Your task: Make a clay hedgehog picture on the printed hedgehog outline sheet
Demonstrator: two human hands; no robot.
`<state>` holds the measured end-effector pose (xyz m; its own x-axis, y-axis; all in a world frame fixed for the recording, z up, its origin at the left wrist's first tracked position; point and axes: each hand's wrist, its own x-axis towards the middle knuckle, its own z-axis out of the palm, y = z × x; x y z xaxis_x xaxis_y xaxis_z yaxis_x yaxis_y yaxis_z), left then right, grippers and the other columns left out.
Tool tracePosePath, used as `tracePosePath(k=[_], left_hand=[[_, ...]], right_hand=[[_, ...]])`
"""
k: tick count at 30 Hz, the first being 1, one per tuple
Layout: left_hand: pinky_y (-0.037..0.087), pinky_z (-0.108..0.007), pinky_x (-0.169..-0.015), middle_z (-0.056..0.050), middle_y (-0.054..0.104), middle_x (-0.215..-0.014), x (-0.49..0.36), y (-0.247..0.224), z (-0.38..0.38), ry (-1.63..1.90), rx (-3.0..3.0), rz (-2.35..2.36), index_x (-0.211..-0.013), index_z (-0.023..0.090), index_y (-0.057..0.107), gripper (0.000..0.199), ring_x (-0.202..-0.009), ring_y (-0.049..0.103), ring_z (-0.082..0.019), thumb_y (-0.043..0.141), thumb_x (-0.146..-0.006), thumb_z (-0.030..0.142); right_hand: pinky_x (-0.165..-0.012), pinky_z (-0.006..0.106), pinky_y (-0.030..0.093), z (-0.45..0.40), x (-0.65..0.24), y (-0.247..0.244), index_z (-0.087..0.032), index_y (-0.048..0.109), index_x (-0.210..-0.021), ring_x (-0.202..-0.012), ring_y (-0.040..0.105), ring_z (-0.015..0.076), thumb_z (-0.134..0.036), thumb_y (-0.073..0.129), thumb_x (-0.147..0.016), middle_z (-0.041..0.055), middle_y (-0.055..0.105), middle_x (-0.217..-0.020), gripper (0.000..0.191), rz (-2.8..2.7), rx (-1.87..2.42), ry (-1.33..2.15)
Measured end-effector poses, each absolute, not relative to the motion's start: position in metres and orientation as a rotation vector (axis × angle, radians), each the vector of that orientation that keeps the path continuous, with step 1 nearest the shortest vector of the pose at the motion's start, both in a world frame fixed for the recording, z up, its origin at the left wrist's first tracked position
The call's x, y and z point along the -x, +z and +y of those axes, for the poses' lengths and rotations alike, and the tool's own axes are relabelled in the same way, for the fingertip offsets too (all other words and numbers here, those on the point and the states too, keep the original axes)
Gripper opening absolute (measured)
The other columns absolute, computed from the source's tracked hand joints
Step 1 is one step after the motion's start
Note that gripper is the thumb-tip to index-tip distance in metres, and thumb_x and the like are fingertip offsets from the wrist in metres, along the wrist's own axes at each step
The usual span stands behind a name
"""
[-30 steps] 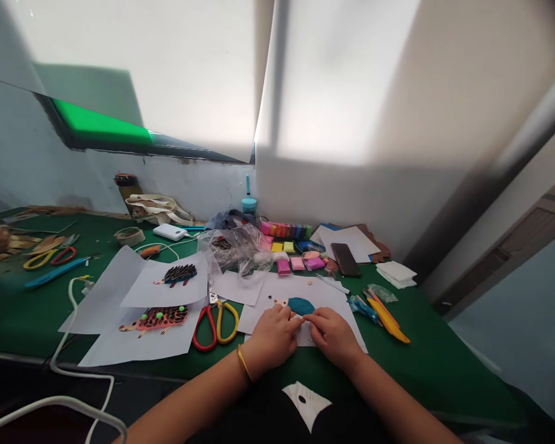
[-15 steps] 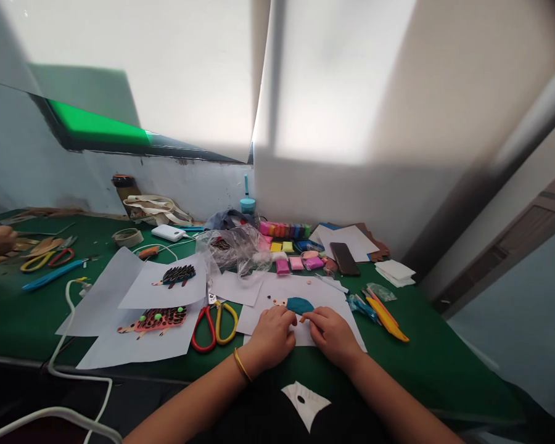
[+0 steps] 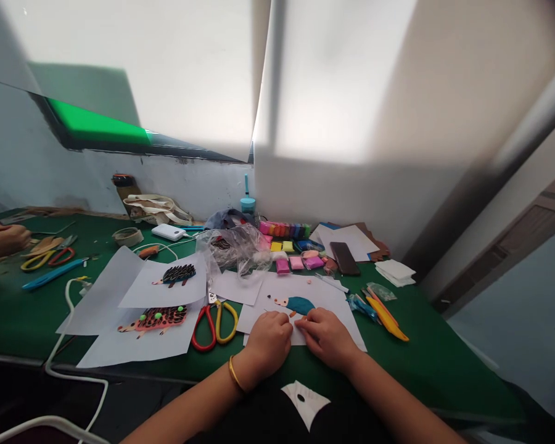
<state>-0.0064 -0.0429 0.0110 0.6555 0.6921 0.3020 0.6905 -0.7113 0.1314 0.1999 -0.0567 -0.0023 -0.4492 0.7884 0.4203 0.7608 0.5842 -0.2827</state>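
Observation:
A blue clay hedgehog with a pale face lies on the white paper before me. A small brown clay leg shows under its belly. My left hand rests on the paper's lower part, just below the hedgehog, its fingers curled together. Close beside it, my right hand is closed, fingertips bent down at the hedgehog's underside. Whatever either hand's fingertips hold is too small or hidden to make out. A dark bit of clay sits by the hedgehog's nose.
Red-and-yellow-handled scissors lie left of my hands, near sheets with two finished hedgehogs. Clay packs, a phone and a yellow cutter lie behind and right. Another person's hand is at far left.
My left hand has drawn back slightly toward me, uncovering the brown leg and more of the hedgehog. My right fingertips have shifted a little left. The other person's hand has moved right.

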Motion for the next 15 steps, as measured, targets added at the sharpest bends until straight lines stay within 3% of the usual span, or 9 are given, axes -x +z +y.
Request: tracePosePath(k=[7,12,15], left_hand=[[0.043,-0.036,-0.076,-0.005,0.063,-0.088,0.0051,0.0121,-0.0437,0.473,-2.884,1.226,-0.078,0.017,0.063,0.01,-0.084,0.056,-0.022,0.057,-0.086,0.014],[0.043,-0.036,-0.076,-0.006,0.063,-0.088,0.0055,0.0116,-0.0436,0.448,-2.888,1.236,-0.08,0.018,0.063,0.01,-0.085,0.056,-0.022,0.056,-0.087,0.015],[0.043,-0.036,-0.075,-0.005,0.062,-0.087,0.0057,0.0112,-0.0437,0.446,-2.884,1.247,-0.079,0.018,0.063,0.011,-0.084,0.055,-0.021,0.056,-0.087,0.015]], right_hand=[[-0.078,0.034,0.041,-0.0593,-0.2009,-0.0009,-0.022,0.071,-0.083,-0.082,0.056,0.0184,-0.019,0.053,-0.089,0.0047,0.062,-0.085,0.019,-2.245,1.238,0.009],[-0.079,0.034,0.042,-0.0605,-0.2016,0.0004,-0.024,0.071,-0.102,-0.084,0.057,0.0189,-0.017,0.053,-0.089,0.0052,0.063,-0.088,0.024,-2.255,1.229,0.01],[-0.079,0.035,0.041,-0.0621,-0.2016,0.0007,-0.026,0.072,-0.1,-0.085,0.057,0.0195,-0.018,0.053,-0.089,0.0048,0.064,-0.089,0.024,-2.299,1.229,0.005]])
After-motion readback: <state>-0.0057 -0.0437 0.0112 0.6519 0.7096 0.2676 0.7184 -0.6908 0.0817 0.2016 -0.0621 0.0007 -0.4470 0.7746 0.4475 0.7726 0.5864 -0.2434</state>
